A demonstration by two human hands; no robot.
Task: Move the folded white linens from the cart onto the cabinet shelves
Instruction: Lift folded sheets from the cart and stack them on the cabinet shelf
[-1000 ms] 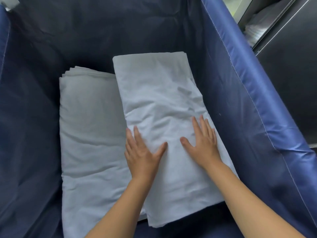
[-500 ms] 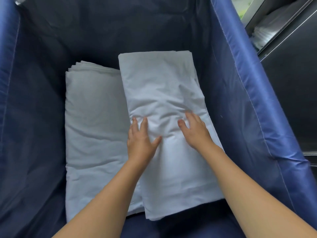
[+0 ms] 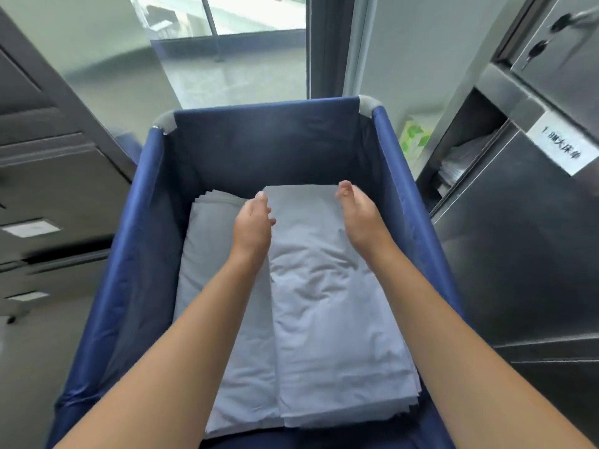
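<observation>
Head view, cart: a blue fabric cart [image 3: 136, 241] filled the middle of the frame, its far rim in the upper centre and its side walls running down to the lower corners.
Head view, linens: two stacks of folded white linens lay side by side in the cart; the right stack [image 3: 337, 335] sat higher and overlapped the edge of the left stack [image 3: 207, 254].
Head view, left hand: the left hand [image 3: 252, 225] was held above the seam between the two stacks, fingers loosely curled and holding nothing.
Head view, right hand: the right hand [image 3: 359, 212] hung over the far right part of the right stack, palm turned inward, fingers relaxed and empty; whether it touched the cloth could not be told.
Head view, cabinet: a steel cabinet [image 3: 518, 254] stood at the right of the frame, with an open shelf [image 3: 466, 150] in the upper right holding pale folded cloth and a white label [image 3: 562, 142] beside it.
Head view, surroundings: grey drawers [image 3: 48, 176] at the left, a window [image 3: 233, 50] at the top centre.
</observation>
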